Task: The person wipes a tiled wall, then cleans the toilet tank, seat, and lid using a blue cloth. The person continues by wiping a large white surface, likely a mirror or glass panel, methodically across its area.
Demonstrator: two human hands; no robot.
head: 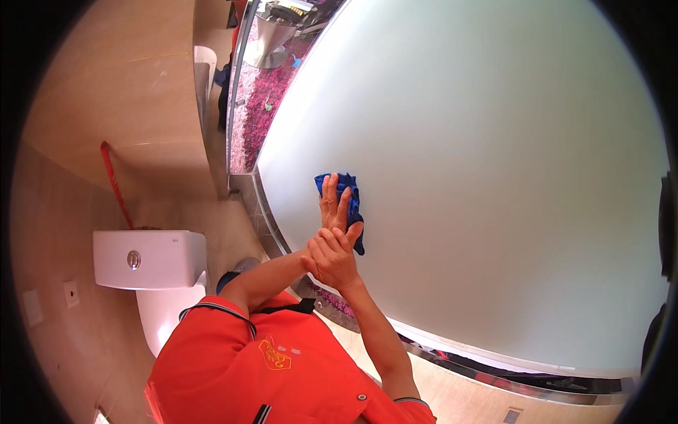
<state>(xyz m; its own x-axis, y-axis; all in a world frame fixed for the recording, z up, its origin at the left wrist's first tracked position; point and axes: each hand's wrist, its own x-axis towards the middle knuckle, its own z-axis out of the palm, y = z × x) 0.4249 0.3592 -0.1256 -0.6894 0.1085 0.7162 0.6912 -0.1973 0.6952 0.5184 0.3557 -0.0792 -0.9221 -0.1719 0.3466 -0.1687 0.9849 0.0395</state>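
My left hand (333,204) lies with spread fingers on a folded blue cloth (354,204) and presses it against a large pale frosted panel (476,185). The cloth sticks out past the fingertips and along the thumb side, and one corner hangs below the thumb. My right hand (333,259) is wrapped around my left wrist, its thumb on the left side. Both forearms reach forward from the short sleeves of a red shirt (318,365).
A white toilet tank (151,259) with a round flush button stands at left, a red strip (116,185) rising behind it. Beige walls (122,79) curve around that side. Past a metal-edged gap, a conical metal stand (270,42) stands on pink-purple flooring (265,95).
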